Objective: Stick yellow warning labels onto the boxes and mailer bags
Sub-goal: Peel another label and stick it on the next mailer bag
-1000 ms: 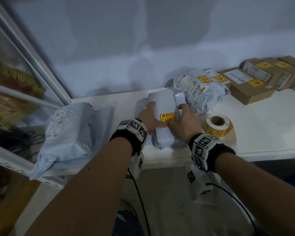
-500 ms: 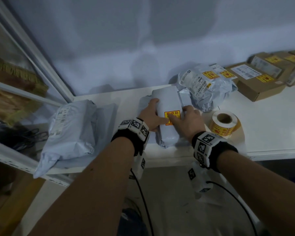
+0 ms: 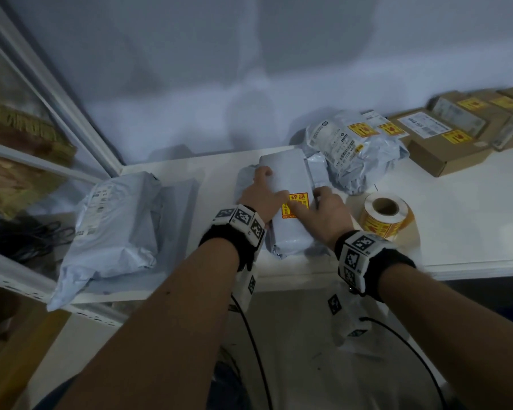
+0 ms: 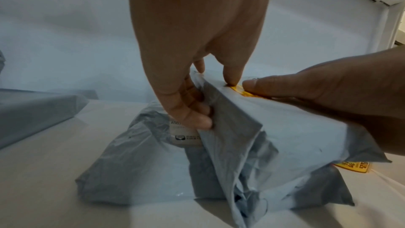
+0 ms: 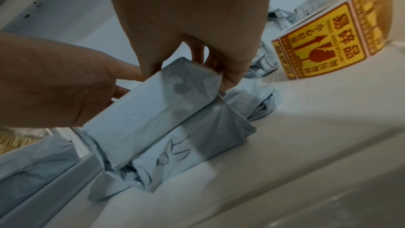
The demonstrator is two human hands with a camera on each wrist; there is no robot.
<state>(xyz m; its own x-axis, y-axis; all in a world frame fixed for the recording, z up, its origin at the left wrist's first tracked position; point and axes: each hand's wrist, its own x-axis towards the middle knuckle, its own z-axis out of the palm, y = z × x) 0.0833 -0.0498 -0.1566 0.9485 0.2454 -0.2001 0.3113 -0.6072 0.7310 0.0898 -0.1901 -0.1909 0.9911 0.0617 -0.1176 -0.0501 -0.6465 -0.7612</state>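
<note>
A grey mailer bag (image 3: 288,232) lies on the white table (image 3: 471,220), stacked on another grey bag (image 4: 136,162). A yellow warning label (image 3: 299,202) sits on its top face. My left hand (image 3: 259,192) grips the bag's left side, fingers curled round the edge (image 4: 192,110) and thumb on the label (image 4: 247,92). My right hand (image 3: 320,204) grips the right side (image 5: 228,68), its thumb pressing across the label. The label roll (image 3: 385,214) stands just right of my right hand, large in the right wrist view (image 5: 324,46).
Unlabelled grey mailer bags (image 3: 113,226) lie at the left by a white shelf frame (image 3: 57,93). Labelled bags (image 3: 353,146) and labelled cardboard boxes (image 3: 444,137) sit at the back right. The table's front edge (image 3: 471,266) runs under my wrists.
My right thumb has slid leftward over the label, and the left thumb now meets it there. Both hands kept their hold on the bag; the head view shifted slightly.
</note>
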